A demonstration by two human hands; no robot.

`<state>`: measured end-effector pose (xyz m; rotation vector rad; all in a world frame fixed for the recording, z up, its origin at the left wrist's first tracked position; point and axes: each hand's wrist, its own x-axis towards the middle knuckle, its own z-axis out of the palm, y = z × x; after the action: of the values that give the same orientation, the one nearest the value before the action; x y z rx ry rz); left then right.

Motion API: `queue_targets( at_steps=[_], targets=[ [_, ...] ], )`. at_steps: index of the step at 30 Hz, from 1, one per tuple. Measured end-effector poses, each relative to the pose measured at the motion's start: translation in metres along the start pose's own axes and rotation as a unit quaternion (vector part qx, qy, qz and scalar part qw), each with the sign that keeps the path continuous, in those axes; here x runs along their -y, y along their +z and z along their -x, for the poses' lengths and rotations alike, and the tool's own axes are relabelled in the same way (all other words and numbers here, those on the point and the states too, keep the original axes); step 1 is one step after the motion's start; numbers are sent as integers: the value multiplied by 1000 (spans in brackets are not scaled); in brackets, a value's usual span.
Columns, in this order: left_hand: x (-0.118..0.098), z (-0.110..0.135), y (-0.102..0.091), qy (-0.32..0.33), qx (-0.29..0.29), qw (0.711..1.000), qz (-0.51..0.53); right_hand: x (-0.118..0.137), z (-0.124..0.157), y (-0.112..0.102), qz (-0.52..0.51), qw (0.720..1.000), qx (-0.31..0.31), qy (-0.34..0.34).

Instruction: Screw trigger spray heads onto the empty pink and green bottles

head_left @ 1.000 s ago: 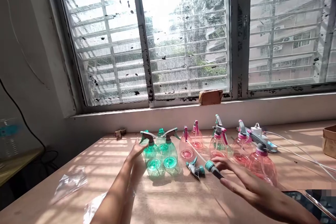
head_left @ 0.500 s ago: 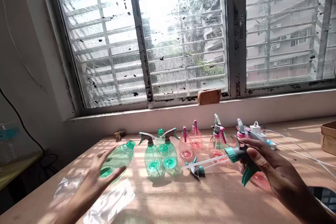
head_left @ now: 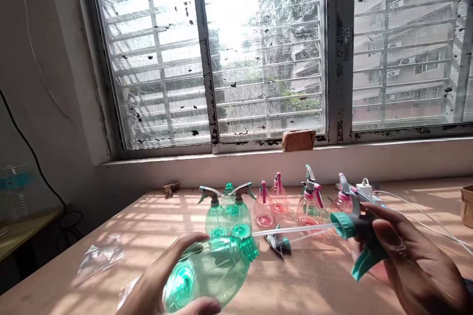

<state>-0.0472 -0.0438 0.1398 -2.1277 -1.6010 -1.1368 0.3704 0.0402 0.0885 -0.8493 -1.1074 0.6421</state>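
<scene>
A clear green spray bottle without a head (head_left: 214,268) lies tilted in my left hand (head_left: 173,275), its open neck pointing right. My right hand (head_left: 410,251) grips a grey and teal spray head (head_left: 356,236) by its body. From the head a thin clear tube runs left, its tip close to the bottle's mouth; whether it touches the rim I cannot tell. Behind the held bottle stand two green spray bottles with heads (head_left: 240,216) and one green bottle without a head (head_left: 228,188). Another spray head (head_left: 280,243) rests on the table between my hands.
Several pink spray bottles (head_left: 264,212) stand toward the back of the table (head_left: 295,285). White cables (head_left: 417,206) and a white plug (head_left: 364,187) are at the right, near a cardboard box (head_left: 467,206). Plastic bags (head_left: 99,256) lie at the left. A brown block (head_left: 298,141) sits on the sill.
My left hand has taken hold of the green bottle and brought it right and nearer, turning its neck toward the tube. My right hand has shifted slightly right and down with the spray head.
</scene>
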Motion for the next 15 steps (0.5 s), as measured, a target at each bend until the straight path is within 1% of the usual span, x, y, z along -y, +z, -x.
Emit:
queue_targets(
  at_steps=[2, 4, 7, 9, 12, 13, 15],
  targets=[
    [3, -4, 3, 10, -10, 1000, 23, 4, -1, -2, 16, 1000, -24, 12],
    [1, -7, 4, 23, -17, 999, 44, 7, -3, -4, 37, 999, -22, 17],
    [-11, -12, 7, 51, -19, 996, 68, 8, -2, 1, 49, 998, 33, -12],
    [-23, -14, 9, 54, 3, 994, 92, 10, 4, 13, 44, 997, 55, -29],
    [-40, -15, 11, 18, 49, 989, 136, 17, 21, 38, 11, 997, 73, -16],
    [-45, -14, 12, 6, 58, 987, 149, 19, 27, 46, 1, 996, 91, -13],
    [-51, -14, 15, -8, 56, 983, 173, 20, 36, 56, 6, 991, 133, -17]
  ],
)
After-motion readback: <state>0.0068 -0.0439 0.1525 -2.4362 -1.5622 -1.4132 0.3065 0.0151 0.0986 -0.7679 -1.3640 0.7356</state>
